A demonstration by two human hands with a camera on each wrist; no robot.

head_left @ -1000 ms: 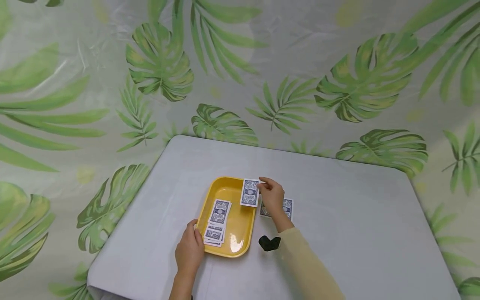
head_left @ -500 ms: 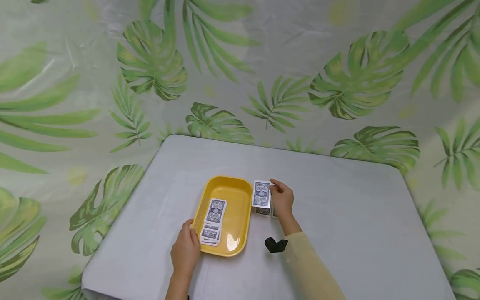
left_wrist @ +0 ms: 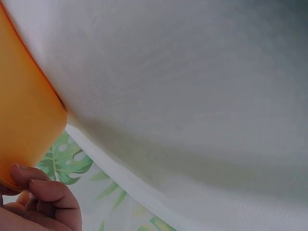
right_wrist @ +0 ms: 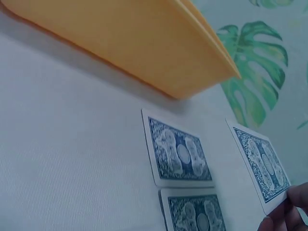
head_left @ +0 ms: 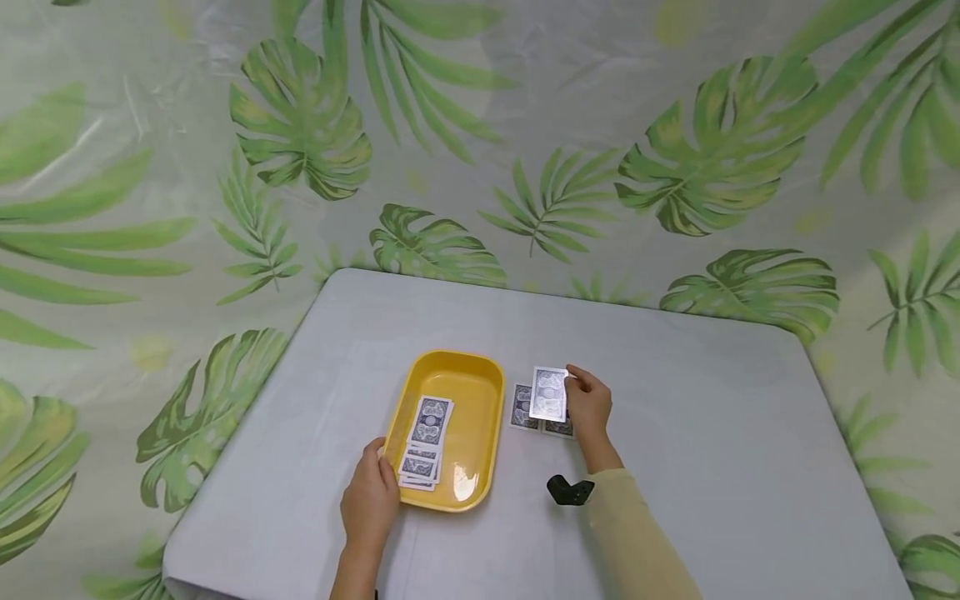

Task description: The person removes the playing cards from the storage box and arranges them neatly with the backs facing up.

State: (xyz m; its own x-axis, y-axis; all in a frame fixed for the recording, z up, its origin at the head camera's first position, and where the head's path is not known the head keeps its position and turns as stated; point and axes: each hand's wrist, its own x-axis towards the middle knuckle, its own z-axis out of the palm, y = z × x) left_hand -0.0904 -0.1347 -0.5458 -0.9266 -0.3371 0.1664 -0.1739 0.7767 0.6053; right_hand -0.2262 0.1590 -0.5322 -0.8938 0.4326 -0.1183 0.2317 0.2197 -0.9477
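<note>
My left hand [head_left: 370, 496] grips the near left rim of a yellow tray [head_left: 480, 433]; in the left wrist view its fingers [left_wrist: 55, 195] are curled at the tray's edge. Inside the tray, along its left side, lie several overlapping playing cards [head_left: 431, 421], blue patterned backs up. My right hand [head_left: 590, 408] pinches one playing card [head_left: 548, 393] by its right edge, back up, raised over the table. Beneath it, two face-down cards [right_wrist: 180, 151] lie side by side on the cloth, partly covered by the held card in the head view.
A white cloth covers the table [head_left: 712, 433]. Behind it hangs a leaf-printed backdrop [head_left: 555, 150]. A black device [head_left: 568, 491] sits at the right wrist, beside a pale yellow sleeve [head_left: 637, 533]. The tray's wall [right_wrist: 120, 43] rises close to the cards on the cloth.
The right hand has carried the pinched card rightward, from over the tray's right rim to above the two cards on the table. The left hand keeps its grip on the tray.
</note>
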